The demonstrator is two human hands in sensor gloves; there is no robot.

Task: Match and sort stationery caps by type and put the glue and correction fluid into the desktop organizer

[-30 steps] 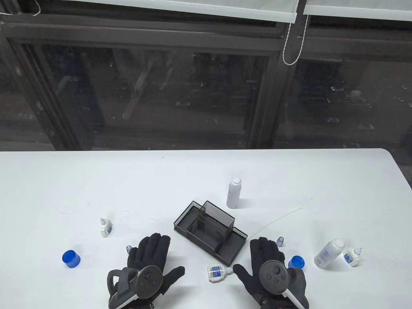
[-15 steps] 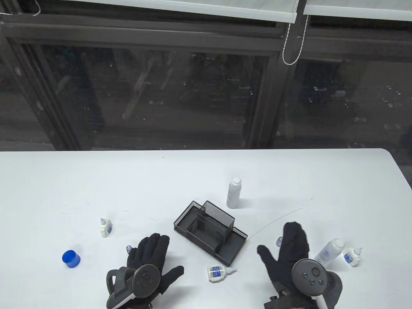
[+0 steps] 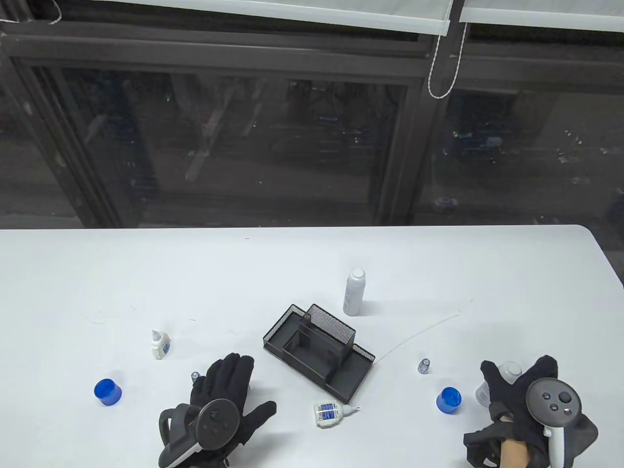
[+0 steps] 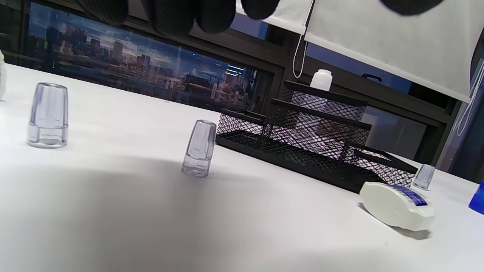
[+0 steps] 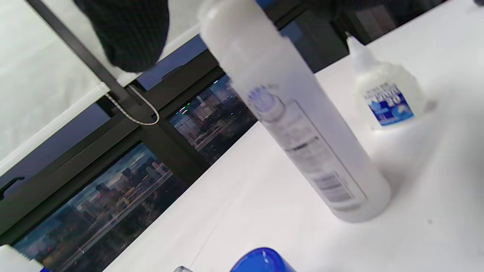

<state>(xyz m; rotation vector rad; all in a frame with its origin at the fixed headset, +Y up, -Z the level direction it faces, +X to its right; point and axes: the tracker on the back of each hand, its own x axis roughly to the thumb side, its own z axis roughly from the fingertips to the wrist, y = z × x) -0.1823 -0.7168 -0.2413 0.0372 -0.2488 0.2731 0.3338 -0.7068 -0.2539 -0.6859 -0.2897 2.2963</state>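
Note:
A black mesh organizer (image 3: 319, 348) stands mid-table. My left hand (image 3: 226, 385) lies flat with straight fingers beside a clear cap (image 3: 195, 376); the left wrist view shows two clear caps (image 4: 49, 115) (image 4: 198, 149) under its fingertips. My right hand (image 3: 516, 390) is spread over the tall white glue bottle (image 3: 509, 371) at the right, thumb left of it and fingers right; a firm grip does not show. That bottle (image 5: 302, 132) has its base on the table, with a small correction fluid bottle (image 5: 385, 96) behind it.
Another white bottle (image 3: 354, 292) stands behind the organizer. One small bottle (image 3: 329, 412) lies in front of it, another (image 3: 160, 344) stands at the left. Blue caps sit at the left (image 3: 107, 391) and right (image 3: 448, 399), and a clear cap (image 3: 424, 365) stands near the right one.
My right hand moved right, from beside the lying small bottle, past the blue cap, to the tall bottle. The blue cap and clear cap are uncovered. My left hand barely shifted.

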